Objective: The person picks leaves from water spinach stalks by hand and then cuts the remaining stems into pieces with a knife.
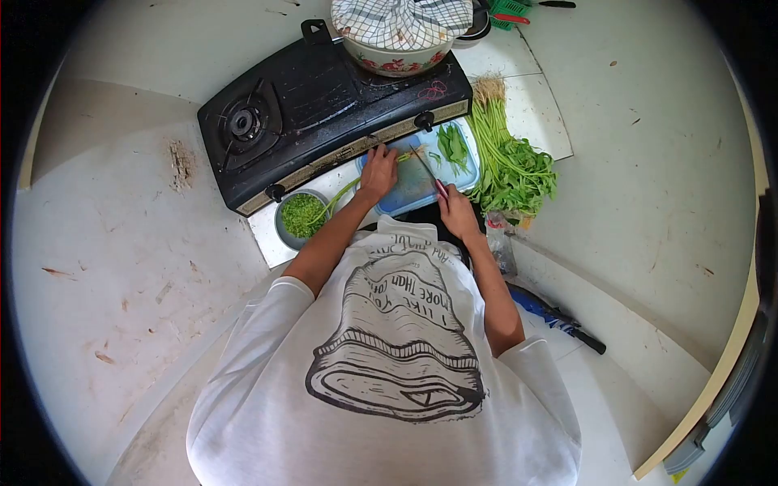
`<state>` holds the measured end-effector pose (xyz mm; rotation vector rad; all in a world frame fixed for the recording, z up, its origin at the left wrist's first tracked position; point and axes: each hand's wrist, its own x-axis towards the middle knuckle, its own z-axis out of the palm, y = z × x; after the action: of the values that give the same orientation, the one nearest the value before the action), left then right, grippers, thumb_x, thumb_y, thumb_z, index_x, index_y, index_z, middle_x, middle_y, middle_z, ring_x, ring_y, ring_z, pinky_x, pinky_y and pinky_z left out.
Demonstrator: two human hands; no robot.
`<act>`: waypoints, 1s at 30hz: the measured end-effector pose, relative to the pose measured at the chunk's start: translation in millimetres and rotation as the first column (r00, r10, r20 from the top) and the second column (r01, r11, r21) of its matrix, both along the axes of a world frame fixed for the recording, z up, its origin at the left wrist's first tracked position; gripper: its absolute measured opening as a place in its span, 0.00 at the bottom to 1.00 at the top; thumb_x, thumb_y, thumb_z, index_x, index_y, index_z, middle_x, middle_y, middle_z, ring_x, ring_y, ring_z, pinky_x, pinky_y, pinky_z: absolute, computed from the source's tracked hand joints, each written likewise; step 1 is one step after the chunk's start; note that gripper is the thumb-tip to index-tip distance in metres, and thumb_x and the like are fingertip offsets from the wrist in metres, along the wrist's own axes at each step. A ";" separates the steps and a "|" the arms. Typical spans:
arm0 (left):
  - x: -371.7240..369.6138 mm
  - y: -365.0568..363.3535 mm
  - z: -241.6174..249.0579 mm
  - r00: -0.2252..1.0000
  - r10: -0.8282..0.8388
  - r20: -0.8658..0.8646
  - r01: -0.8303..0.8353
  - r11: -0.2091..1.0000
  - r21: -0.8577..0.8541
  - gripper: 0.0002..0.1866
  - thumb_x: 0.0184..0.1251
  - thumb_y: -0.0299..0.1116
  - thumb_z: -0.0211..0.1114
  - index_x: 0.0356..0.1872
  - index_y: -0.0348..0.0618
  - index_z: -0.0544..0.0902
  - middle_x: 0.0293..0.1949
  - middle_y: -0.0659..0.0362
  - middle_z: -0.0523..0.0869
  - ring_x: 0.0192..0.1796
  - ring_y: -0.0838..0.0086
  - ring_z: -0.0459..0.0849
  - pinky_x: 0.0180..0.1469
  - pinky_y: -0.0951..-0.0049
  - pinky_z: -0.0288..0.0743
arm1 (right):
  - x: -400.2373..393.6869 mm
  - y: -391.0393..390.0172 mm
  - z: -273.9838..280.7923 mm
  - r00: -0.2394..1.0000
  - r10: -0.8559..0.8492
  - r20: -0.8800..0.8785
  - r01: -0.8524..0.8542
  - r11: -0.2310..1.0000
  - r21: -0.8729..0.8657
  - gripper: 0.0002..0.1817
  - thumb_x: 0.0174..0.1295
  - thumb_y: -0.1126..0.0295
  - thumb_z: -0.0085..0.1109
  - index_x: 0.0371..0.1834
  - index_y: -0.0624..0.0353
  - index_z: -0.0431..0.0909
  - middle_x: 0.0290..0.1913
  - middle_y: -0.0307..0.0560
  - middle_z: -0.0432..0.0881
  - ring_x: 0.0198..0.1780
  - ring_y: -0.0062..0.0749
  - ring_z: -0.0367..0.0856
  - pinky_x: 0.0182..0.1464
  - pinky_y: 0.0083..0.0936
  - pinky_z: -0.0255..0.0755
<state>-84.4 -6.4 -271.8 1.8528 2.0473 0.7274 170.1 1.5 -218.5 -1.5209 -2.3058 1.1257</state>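
Pale, stained walls [121, 130] rise on both sides of a white-tiled counter [535, 121]. Furthest left along it, a grey bowl [280, 232] of finely chopped greens [300, 212] sits below and to the left of the left hand [379, 172], close to that forearm. Long green stems [347, 191] run from over the bowl to beneath the left hand, whose fingers are bent and bunched, pressing the stems down on the blue board [408, 193]. Beyond the hand stretches a black stove [324, 101], its bare burner [243, 123] off to the left; on its far right part stands a flowered pot [397, 63] covered by a checked cloth [401, 24].

Right of the left hand, the knife [428, 172] slants across the board, its tip near the stems' cut end. The right hand [459, 214] is closed round its handle at the board's near edge. Some loose leaves [454, 147] lie on the board, ahead of the right hand. To that hand's right, a big leafy bunch [515, 166] rests on the counter, roots pointing away, with a clear plastic bag [499, 249] just beside the right forearm.
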 end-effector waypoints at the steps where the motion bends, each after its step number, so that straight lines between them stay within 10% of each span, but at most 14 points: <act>1: -1.2 0.7 -2.9 0.999 -0.009 -0.043 0.011 0.999 0.047 0.10 0.70 0.27 0.63 0.49 0.41 0.82 0.48 0.44 0.80 0.48 0.43 0.82 0.52 0.44 0.80 | -1.9 0.2 -0.5 1.000 0.014 -0.002 -0.014 1.000 -0.002 0.15 0.77 0.64 0.55 0.51 0.68 0.72 0.45 0.75 0.85 0.48 0.73 0.84 0.51 0.59 0.77; 10: -0.1 8.2 -8.7 0.958 0.014 0.288 -0.007 1.000 -0.024 0.12 0.65 0.19 0.64 0.49 0.35 0.82 0.48 0.40 0.78 0.51 0.39 0.82 0.57 0.47 0.78 | -5.9 -11.0 -17.1 1.000 0.019 0.001 -0.019 1.000 0.017 0.14 0.75 0.67 0.57 0.49 0.70 0.71 0.43 0.77 0.84 0.46 0.75 0.83 0.49 0.59 0.77; 30: -6.0 -3.7 -11.7 0.974 -0.077 0.214 0.079 0.997 -0.004 0.15 0.65 0.20 0.64 0.53 0.38 0.82 0.51 0.43 0.80 0.57 0.42 0.79 0.61 0.48 0.76 | -1.7 -16.1 -19.4 0.999 0.036 -0.016 -0.038 0.993 -0.116 0.16 0.77 0.64 0.55 0.53 0.68 0.71 0.43 0.77 0.85 0.47 0.75 0.84 0.51 0.61 0.77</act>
<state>-90.5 -10.2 -283.5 1.7533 1.8306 0.8503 168.4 -14.6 -237.9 -1.5091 -2.3054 1.2967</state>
